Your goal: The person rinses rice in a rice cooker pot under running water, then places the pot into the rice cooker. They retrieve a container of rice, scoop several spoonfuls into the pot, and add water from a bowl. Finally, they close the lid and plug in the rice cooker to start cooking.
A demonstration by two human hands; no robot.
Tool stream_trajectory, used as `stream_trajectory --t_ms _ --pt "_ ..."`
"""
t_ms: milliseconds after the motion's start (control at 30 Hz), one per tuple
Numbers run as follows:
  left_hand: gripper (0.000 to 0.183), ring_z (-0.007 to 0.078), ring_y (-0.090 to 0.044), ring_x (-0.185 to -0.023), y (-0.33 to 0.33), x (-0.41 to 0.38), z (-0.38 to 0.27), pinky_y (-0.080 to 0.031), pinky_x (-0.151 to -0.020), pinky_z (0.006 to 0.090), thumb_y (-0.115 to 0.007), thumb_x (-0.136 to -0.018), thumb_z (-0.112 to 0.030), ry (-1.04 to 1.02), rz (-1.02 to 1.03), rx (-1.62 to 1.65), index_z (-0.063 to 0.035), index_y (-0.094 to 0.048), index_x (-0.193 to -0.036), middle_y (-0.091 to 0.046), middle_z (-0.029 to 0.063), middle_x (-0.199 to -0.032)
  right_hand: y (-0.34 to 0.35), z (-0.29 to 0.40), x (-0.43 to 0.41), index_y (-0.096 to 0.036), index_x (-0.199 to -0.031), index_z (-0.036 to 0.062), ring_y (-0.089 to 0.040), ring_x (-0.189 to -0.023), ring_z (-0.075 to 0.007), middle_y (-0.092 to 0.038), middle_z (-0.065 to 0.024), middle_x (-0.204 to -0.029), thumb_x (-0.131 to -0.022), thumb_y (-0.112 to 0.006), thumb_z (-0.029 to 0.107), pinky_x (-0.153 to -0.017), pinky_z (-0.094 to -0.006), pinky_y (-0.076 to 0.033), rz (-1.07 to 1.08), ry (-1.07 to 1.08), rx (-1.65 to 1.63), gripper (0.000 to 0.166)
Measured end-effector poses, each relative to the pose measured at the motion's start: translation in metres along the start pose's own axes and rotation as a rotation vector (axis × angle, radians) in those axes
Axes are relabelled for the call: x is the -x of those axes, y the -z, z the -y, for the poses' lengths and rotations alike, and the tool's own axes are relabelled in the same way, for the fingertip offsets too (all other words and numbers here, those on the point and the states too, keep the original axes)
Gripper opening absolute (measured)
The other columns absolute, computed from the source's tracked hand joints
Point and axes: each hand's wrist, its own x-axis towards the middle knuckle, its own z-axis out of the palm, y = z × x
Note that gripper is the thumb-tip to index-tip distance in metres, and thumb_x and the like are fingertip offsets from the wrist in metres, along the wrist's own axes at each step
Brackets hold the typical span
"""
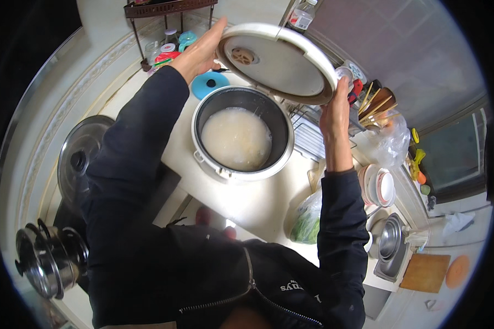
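Note:
A large rice cooker (pixel 242 174) stands on the white counter with its hinged lid (pixel 280 68) raised. Inside its dark inner pot (pixel 208 107) lies a cloudy, whitish mass (pixel 236 139), probably rice in water. At the lid's left edge is my left hand (pixel 201 51), its palm against the rim and its fingers partly hidden. My right hand (pixel 336 113) grips the lid's right edge, fingers along the rim. The lid's underside shows a metal plate and a round brown vent part (pixel 243 56). Just behind the pot, to the left, sits a round blue lid (pixel 210 84) with a black knob.
Left are a glass pot lid (pixel 80 148) and a steel steamer pot (pixel 45 263). A rack (pixel 171 9) with jars stands at the back. Right are a wire rack (pixel 311 137), chopsticks (pixel 374 109), stacked bowls (pixel 379 185), bagged greens (pixel 306 220) and a sink (pixel 395 263) holding steel basins.

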Motion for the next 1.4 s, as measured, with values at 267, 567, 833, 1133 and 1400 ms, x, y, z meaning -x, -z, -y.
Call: stream_trajectory --t_ms 267,567,833,1133,1400 --pt "0.048 0.0208 -0.044 -0.112 0.004 0.095 0.068 -0.034 -0.093 0.0276 -0.042 -0.090 -0.034 -0.049 -0.311 -0.506 0.0033 -0.042 -0.121 -0.047 0.0145 -0.121 -0.001 -0.058 0.113 -0.038 -0.125 -0.0035 -0.019 -0.129 -0.0355 -0.025 -0.0249 -0.135 -0.091 -0.033 0.041 -0.105 -0.0392 -0.015 0.104 0.193 0.568 0.056" --pt "0.055 0.0356 -0.030 -0.124 0.006 0.113 0.145 -0.023 -0.102 0.0400 -0.036 -0.090 -0.031 -0.302 -0.397 -0.926 0.0063 -0.030 -0.129 -0.033 0.0247 -0.132 0.007 -0.090 0.135 -0.027 -0.131 -0.0056 -0.012 -0.127 -0.0464 -0.016 -0.0323 -0.136 -0.089 -0.041 0.031 -0.104 -0.0491 -0.011 0.214 0.317 0.915 0.057" --pt "0.052 0.0352 -0.032 -0.122 -0.001 0.113 0.144 -0.024 -0.101 0.0422 -0.034 -0.091 -0.029 -0.301 -0.397 -1.005 0.0057 -0.029 -0.129 -0.034 0.0245 -0.131 0.010 -0.090 0.138 -0.026 -0.130 -0.0064 -0.015 -0.126 -0.0468 -0.017 -0.0335 -0.135 -0.089 -0.040 0.030 -0.103 -0.0502 -0.011 0.184 0.382 0.950 0.057" --pt "0.066 0.0373 -0.024 -0.127 0.012 0.095 0.142 -0.023 -0.100 0.0517 -0.039 -0.086 -0.045 0.064 -0.537 -1.173 -0.0015 -0.024 -0.133 -0.027 0.0207 -0.137 0.003 -0.073 0.135 -0.025 -0.132 -0.0026 -0.014 -0.126 -0.0485 -0.016 -0.0325 -0.136 -0.088 -0.040 0.031 -0.102 -0.0515 -0.013 0.221 0.254 0.959 0.058" --pt "0.025 0.0312 -0.049 -0.096 -0.129 0.285 0.044 -0.039 -0.085 0.0364 -0.054 -0.080 -0.014 -0.641 -0.068 -0.867 -0.0011 -0.051 -0.101 -0.051 0.0166 -0.100 0.021 0.022 0.226 -0.051 -0.100 -0.0036 -0.051 -0.087 -0.0177 -0.054 -0.0125 -0.093 -0.091 -0.040 0.010 -0.079 -0.0276 -0.040 0.441 0.235 0.177 0.019"
